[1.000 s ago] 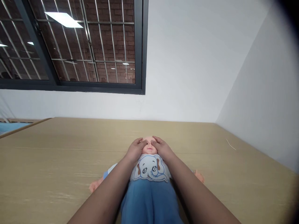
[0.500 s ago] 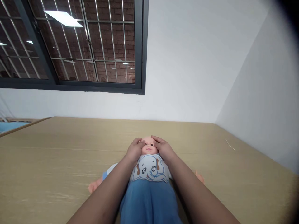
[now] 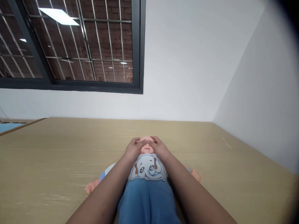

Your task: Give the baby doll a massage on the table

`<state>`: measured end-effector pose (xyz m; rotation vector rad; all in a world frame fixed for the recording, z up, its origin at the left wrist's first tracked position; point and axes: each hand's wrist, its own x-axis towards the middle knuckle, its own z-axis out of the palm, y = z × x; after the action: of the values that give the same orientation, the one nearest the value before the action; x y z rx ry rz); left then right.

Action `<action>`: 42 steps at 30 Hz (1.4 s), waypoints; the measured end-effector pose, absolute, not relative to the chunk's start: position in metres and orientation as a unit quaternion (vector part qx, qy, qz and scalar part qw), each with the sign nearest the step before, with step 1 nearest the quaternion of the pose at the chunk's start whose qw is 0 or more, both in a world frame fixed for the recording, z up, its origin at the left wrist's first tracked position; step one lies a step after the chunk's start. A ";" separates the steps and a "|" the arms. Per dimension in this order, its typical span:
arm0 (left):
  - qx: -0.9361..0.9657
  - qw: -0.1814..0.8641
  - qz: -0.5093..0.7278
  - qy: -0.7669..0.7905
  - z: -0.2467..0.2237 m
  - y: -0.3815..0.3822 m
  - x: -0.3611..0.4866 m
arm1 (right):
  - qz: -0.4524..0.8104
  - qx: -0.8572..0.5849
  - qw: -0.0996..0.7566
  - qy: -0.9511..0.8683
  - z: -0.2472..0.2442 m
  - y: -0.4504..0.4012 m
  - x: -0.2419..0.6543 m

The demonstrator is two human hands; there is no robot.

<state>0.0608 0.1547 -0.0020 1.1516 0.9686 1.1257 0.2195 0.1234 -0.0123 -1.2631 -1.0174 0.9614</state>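
Observation:
A baby doll lies on its back on the tan surface, wearing a white top with an elephant patch and blue trousers. My left hand cups one side of its head, fingers curved along it and thumb laid across one eye. On the other side, my right hand mirrors this, its thumb over the other eye. Both thumb tips nearly meet above the doll's nose, and its mouth shows below them. The doll's arms stretch outward, partly hidden behind my forearms.
The tan tabletop reaches back to a white wall. A dark-framed window with metal bars is at upper left. A thin pale strand lies at the right. Something light blue shows beyond the left edge.
Both thumbs have moved inward across the doll's face and now cover its eyes, which showed before. The view has shifted slightly.

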 end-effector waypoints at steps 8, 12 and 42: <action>0.500 0.589 0.475 0.421 0.000 0.154 0.060 | 0.423 -0.534 0.584 -0.442 -0.013 0.123 0.219; 0.489 0.601 0.481 0.410 0.000 0.154 0.061 | 0.440 -0.517 0.593 -0.433 -0.015 0.124 0.219; 0.475 0.620 0.500 0.374 -0.001 0.152 0.062 | 0.447 -0.494 0.616 -0.420 -0.010 0.121 0.219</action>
<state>0.0615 0.1522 -0.0010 1.0924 0.8591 1.1505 0.2187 0.1214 -0.0096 -1.1370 -0.9675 1.0294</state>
